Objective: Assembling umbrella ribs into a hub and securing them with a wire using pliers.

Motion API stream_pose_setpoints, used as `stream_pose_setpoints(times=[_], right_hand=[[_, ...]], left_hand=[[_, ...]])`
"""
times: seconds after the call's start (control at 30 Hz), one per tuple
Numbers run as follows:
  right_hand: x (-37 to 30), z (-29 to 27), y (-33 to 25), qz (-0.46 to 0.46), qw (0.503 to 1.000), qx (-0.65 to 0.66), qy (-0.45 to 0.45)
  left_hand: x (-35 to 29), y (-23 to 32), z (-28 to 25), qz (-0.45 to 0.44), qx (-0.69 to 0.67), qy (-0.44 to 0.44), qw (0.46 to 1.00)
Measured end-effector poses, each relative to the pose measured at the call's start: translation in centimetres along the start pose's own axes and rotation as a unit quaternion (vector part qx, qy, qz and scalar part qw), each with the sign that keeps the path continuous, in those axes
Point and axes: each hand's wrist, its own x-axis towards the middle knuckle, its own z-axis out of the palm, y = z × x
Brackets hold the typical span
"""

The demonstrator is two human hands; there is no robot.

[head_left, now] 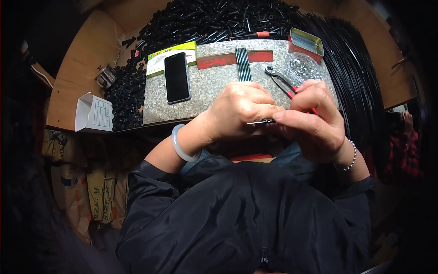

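My left hand (246, 109) is closed in a fist at the near edge of the stone slab, wearing a pale bangle; whatever its fingers hold is hidden. Against it sits my right hand (315, 121), thumb and fingers pinched at the end of a small black part with a thin metal pin (260, 122). The pin sticks out leftward under the left knuckles. Just beyond the right hand lie pliers with red handles (280, 83), jaws pointing away; the hand partly covers the handles. A row of thin dark rods (243, 64) rests across a red bar (216, 60) on the slab.
A phone (177, 77) lies on a green and white box (157, 64). Black parts (219, 20) pile up behind, long black rods (351, 68) fill the right. Clear plastic (303, 67) and a tin (305, 43) stand at back right, a white carton (94, 113) at left.
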Motion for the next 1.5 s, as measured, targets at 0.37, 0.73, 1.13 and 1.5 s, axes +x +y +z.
stream_pose_setpoints(times=[0.37,0.73,1.13,1.5], right_hand=[[-6.4,7.6,1.4,0.309,0.906,0.289,0.012],[-10.5,6.2,-0.3,0.26,0.706,0.38,0.538],[-13.4,0.1,-12.5,0.421,0.633,0.642,0.102],[-6.0,9.9,0.6,0.237,0.847,0.436,0.192]], left_hand=[[-5.2,-9.0,0.3,-0.053,0.145,-0.356,0.922],[-6.1,-3.2,6.9,-0.188,0.197,-0.227,0.935],[-0.3,9.4,-0.8,-0.083,0.392,-0.192,0.896],[5.2,12.2,0.1,0.095,0.592,-0.278,0.75]])
